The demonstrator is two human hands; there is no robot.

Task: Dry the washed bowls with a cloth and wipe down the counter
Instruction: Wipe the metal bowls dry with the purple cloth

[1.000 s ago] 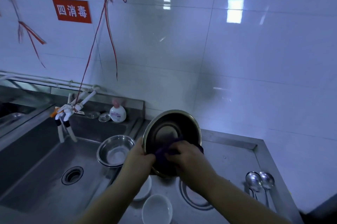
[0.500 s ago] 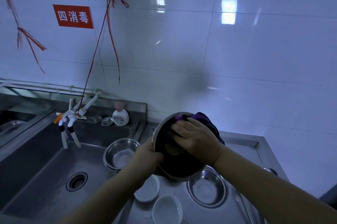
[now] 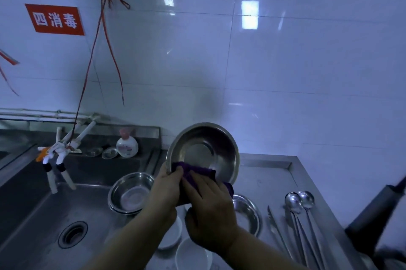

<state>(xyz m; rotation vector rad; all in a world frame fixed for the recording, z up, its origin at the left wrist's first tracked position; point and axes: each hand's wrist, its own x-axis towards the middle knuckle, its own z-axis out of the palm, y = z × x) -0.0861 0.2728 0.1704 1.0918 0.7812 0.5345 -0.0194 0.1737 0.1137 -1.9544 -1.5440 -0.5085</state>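
The left hand (image 3: pixel 165 190) grips the lower rim of a steel bowl (image 3: pixel 204 151), held tilted above the counter (image 3: pixel 272 173) with its inside facing the camera. The right hand (image 3: pixel 208 206) presses a purple cloth (image 3: pixel 193 173) against that rim, fingers curled over the fabric. More steel bowls (image 3: pixel 130 192) sit in the sink (image 3: pixel 33 214); two white bowls (image 3: pixel 191 256) and long spoons (image 3: pixel 299 201) lie on the counter.

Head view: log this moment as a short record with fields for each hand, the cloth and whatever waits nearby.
left hand: grips the near rim of the tilted steel bowl
right hand: presses the purple cloth against the bowl's lower rim
in the sink: stacked steel bowls
on the counter: white bowls, another steel bowl, spoons
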